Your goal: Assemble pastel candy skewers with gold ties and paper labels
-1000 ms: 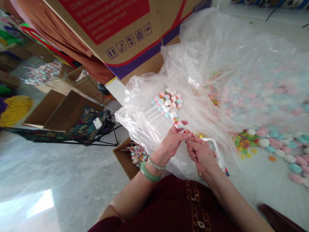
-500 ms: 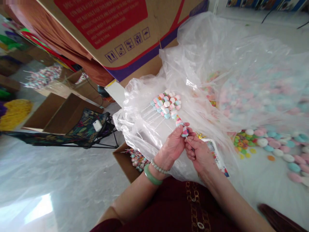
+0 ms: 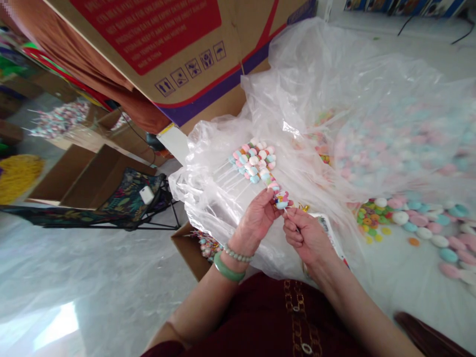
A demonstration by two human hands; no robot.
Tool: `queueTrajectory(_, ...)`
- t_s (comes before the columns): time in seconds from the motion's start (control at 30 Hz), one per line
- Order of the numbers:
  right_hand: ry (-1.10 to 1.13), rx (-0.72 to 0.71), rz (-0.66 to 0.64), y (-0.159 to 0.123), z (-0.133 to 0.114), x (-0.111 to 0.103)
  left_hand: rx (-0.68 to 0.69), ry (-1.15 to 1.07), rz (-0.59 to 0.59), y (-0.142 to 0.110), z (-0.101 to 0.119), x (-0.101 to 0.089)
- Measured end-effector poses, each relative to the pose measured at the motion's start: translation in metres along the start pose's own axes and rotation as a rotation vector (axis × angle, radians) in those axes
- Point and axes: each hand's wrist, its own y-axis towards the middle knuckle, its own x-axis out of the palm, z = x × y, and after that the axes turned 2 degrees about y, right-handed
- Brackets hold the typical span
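Note:
My left hand (image 3: 260, 213), with a bead bracelet and a green bangle on the wrist, closes its fingers round a marshmallow skewer (image 3: 281, 202). A colourful printed wrapper seems to cover part of the candy. Just below it, my right hand (image 3: 308, 234) pinches the white stick; its inner fingers are curled, and a small dark thing shows between them, too small to name. Beyond both hands lies a bunch of marshmallow skewers (image 3: 254, 159) on clear plastic sheeting (image 3: 208, 148), sticks pointing left. A printed card (image 3: 329, 233) and a gold tie (image 3: 305, 208) lie partly behind my right hand.
Loose marshmallows (image 3: 424, 233) and gummy rings (image 3: 368, 218) lie to the right, beside a big clear bag of marshmallows (image 3: 405, 139). A large carton (image 3: 193, 49) stands behind. An open box (image 3: 186, 253) of wrapped skewers and a folding chair (image 3: 122, 198) are at left.
My left fingers have shifted on the skewer, so more of the printed wrapper shows. My right hand stays at the stick. The whole view has slid slightly.

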Motion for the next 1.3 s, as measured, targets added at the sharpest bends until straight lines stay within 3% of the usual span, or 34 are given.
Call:
queueTrajectory(0.17, -0.083, -0.071, 0.083, 0.001, 0.003, 0.0, 0.162, 0.268, 0.248, -0.004, 0.0, 0.004)
queueTrajectory(0.27, -0.156, -0.149, 0.147, 0.002, 0.005, 0.001, 0.214, 0.45, 0.3, -0.008, -0.002, 0.007)
queueTrajectory(0.4, -0.174, -0.189, 0.183, 0.003, 0.005, 0.0, 0.282, 0.613, 0.28, -0.01, -0.007, 0.008)
queueTrajectory(0.5, -0.061, -0.079, 0.099, 0.003, 0.002, -0.002, 0.363, 0.72, 0.277, -0.013, -0.011, 0.006)
queueTrajectory(0.63, 0.052, 0.036, -0.01, 0.003, -0.001, -0.008, 0.558, 1.044, 0.305, -0.017, -0.012, 0.003)
queueTrajectory(0.87, 0.048, 0.095, -0.051, 0.002, 0.0, -0.012, 0.818, 1.54, 0.148, -0.02, -0.003, -0.006)
queueTrajectory(1.07, 0.028, 0.058, -0.004, 0.001, 0.001, -0.009, 0.959, 1.763, 0.118, -0.017, -0.007, -0.012)
queueTrajectory(1.17, -0.017, -0.024, 0.093, 0.0, 0.002, -0.001, 1.033, 1.744, 0.172, -0.017, -0.01, -0.011)
queueTrajectory(1.3, -0.086, -0.149, 0.202, 0.003, 0.005, 0.01, 1.071, 1.733, 0.111, -0.02, -0.017, -0.011)
